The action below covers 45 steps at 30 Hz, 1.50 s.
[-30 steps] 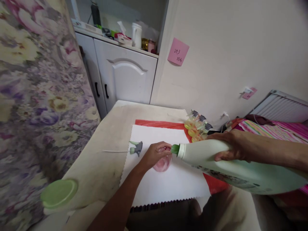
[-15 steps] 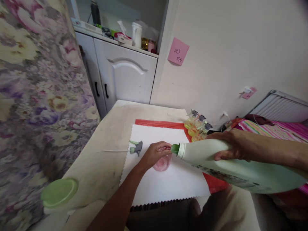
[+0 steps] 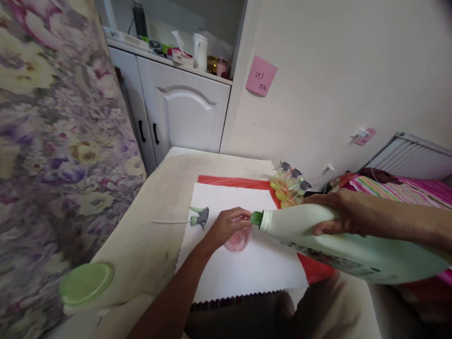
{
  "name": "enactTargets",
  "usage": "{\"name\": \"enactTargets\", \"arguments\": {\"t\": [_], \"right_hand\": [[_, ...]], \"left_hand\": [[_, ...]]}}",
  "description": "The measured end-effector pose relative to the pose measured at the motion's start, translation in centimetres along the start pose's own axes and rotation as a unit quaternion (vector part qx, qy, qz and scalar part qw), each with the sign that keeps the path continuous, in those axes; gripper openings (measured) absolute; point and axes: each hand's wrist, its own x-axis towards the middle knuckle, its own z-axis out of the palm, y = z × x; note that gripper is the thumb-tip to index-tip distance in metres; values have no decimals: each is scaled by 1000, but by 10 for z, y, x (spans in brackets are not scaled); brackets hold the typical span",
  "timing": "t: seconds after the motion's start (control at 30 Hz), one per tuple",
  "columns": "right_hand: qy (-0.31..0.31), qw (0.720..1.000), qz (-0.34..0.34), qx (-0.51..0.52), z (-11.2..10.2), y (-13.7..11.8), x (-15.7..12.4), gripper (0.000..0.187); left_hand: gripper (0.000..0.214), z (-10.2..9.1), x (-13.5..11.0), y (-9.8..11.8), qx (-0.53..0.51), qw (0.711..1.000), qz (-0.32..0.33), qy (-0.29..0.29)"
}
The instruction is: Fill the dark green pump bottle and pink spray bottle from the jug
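My left hand [image 3: 231, 225] is closed around the neck of a small clear pink bottle [image 3: 238, 241], which stands on a white sheet [image 3: 247, 273]. In my right hand [image 3: 337, 214] is a large pale green jug [image 3: 367, 256], tipped almost onto its side. Its green spout [image 3: 256, 218] points left and meets the bottle's top by my left fingers. Whether liquid is flowing there I cannot tell. A grey and green spray trigger head [image 3: 199, 217] with a long thin tube lies on the sheet's left edge.
Several yellow, orange and clear spray bottles [image 3: 287, 186] stand at the table's back right. Red cloth [image 3: 312, 268] shows beneath the white sheet. A green lid [image 3: 86, 282] sits at the near left, beside a floral curtain [image 3: 70, 165].
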Motion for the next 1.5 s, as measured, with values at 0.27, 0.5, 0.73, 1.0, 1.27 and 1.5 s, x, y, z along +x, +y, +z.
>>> {"name": "enactTargets", "arguments": {"t": [0.27,0.5,0.73,1.0,1.27,1.5], "right_hand": [[-18,1000,19,-4,-2,-5,0,39],[-16,1000,15,-7,-3,-6,1,42],[-19,999,24,19,-5,-9,-2,43],[-21,999,26,-1,-5,-11,-1,42],[-17,1000,12,8,-4,-7,-1,37],[-19,999,31,0,-5,-12,-2,41]], "left_hand": [[16,1,0,2,-4,1000,-1,4],[16,2,0,3,-5,1000,-3,3],[17,1,0,3,2,1000,-6,6],[17,1,1,0,0,1000,-8,9],[16,2,1,1,0,1000,-12,11],[17,2,1,3,-2,1000,-9,7]]}}
